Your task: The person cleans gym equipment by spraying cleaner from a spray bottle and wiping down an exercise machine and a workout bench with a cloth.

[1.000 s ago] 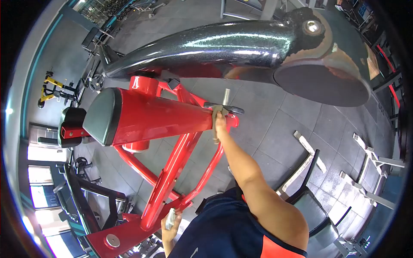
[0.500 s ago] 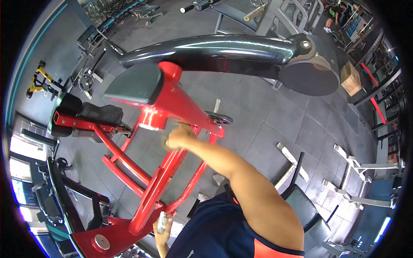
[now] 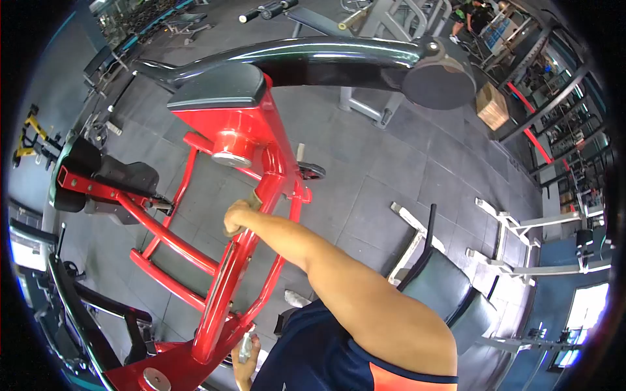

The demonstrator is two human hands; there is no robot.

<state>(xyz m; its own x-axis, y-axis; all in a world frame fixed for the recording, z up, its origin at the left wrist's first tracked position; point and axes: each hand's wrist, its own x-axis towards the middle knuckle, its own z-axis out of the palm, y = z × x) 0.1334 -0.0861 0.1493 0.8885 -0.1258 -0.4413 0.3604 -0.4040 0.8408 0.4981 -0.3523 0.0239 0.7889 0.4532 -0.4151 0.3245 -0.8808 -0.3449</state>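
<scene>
My right hand (image 3: 238, 216) is closed on a tan-olive cloth (image 3: 252, 203), only partly visible, and presses it against the upper part of a red tube (image 3: 242, 251) of a gym machine. Low in the view, close to my body, my left hand (image 3: 244, 370) grips a small pale bottle (image 3: 246, 347); its lower part is hidden by the fingers. Above my right hand, the machine's red frame carries a dark cover (image 3: 218, 88) and a long glossy black arm (image 3: 326, 62) that ends in a round dark disc (image 3: 440, 88).
Left of the red tube are a padded seat part (image 3: 127, 186) and lower red frame bars (image 3: 166, 280). A dark bench (image 3: 440, 283) with white metal legs stands to the right. A wooden box (image 3: 491, 106) lies farther back, near people (image 3: 479, 18) at the far right.
My right hand and the cloth have moved down the red tube, away from the rounded red housing. The view has shifted; my left hand still holds the bottle.
</scene>
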